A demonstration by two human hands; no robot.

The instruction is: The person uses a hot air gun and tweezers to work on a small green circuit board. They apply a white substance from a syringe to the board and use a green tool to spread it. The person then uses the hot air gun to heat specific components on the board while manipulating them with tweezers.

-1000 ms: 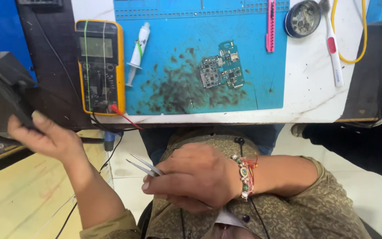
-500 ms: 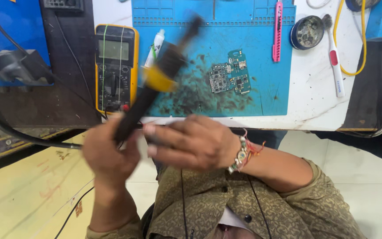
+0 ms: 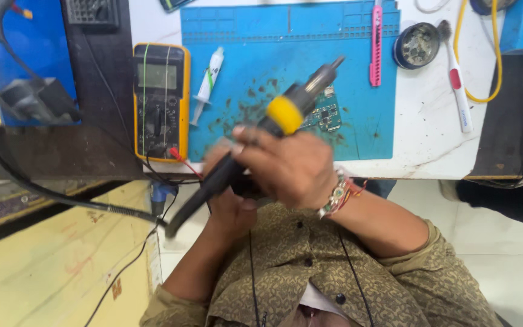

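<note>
Now both hands [image 3: 273, 172] grip hot-air tool [image 3: 286, 115] w/ yellow collar.

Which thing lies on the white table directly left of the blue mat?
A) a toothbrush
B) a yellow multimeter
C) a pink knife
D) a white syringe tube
D: the white syringe tube lies at the left edge of the blue mat, while the yellow multimeter sits farther left.

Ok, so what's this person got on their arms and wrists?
Both hands are bare, no gloves. The right hand has a beaded bracelet and red and yellow threads at the wrist. Both forearms are uncovered; the sleeves of an olive patterned, buttoned shirt end near the elbows. The left hand wears nothing visible.
</note>
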